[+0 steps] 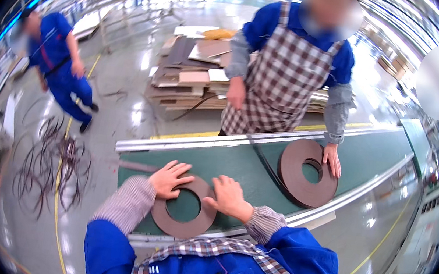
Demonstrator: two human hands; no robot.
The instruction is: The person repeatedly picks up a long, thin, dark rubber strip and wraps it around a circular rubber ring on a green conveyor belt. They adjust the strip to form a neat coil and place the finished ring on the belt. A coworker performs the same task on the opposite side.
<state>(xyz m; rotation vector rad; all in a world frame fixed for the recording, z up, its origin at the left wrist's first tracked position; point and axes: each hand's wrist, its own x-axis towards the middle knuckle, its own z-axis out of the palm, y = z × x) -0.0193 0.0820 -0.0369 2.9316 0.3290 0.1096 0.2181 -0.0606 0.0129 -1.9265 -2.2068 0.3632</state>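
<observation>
A brown roll of edge banding (183, 228) lies flat on the green table top (227, 162) before me. My left hand (169, 180) rests on its upper left rim, fingers spread and stretched out. From under that hand a strip of banding (137, 166) runs left past the table's end. At the roll's right rim is my right hand (231, 198), its fingers apart and thumb near the coil. Neither hand is wrapped round anything.
Across the table a co-worker in a checked apron (291, 75) lays one hand on a second, larger brown roll (301, 179). Stacked boards (188, 76) stand behind. Loose strips (56, 164) tangle on the floor at left, where another person (58, 59) walks.
</observation>
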